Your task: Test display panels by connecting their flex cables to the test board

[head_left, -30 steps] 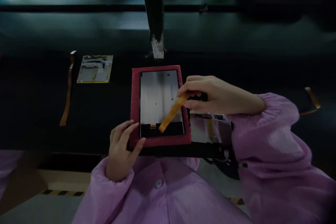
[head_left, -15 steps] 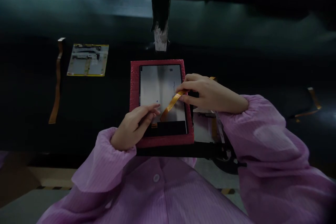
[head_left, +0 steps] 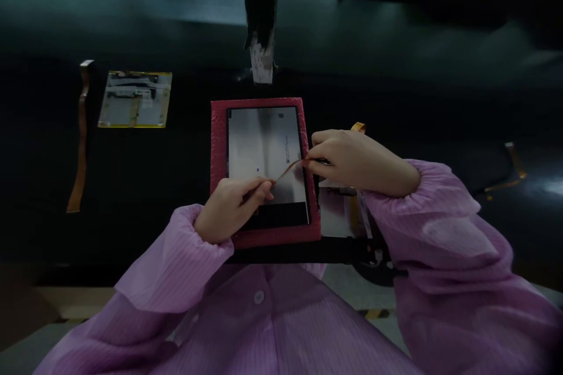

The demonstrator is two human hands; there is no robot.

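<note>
A grey display panel [head_left: 264, 146] lies face down in a red padded tray [head_left: 217, 146] near the table's front edge. An orange flat ribbon cable [head_left: 288, 170] runs across the panel between my two hands. My left hand [head_left: 233, 211] is closed and pinches the cable's lower end over the panel's dark bottom strip. My right hand [head_left: 356, 161] is closed and pinches the cable's upper end at the panel's right edge. Both sleeves are pink.
A second panel [head_left: 341, 214] lies right of the tray, partly under my right wrist. A small panel with yellow edges [head_left: 134, 106] and a loose orange ribbon cable [head_left: 79, 146] lie at the left. Another ribbon [head_left: 512, 164] lies far right. A dark post [head_left: 260, 17] stands behind the tray.
My left hand moved from the tray's lower left corner onto the panel and took hold of the cable's lower end. The right hand drew the cable's upper end slightly right, flattening it.
</note>
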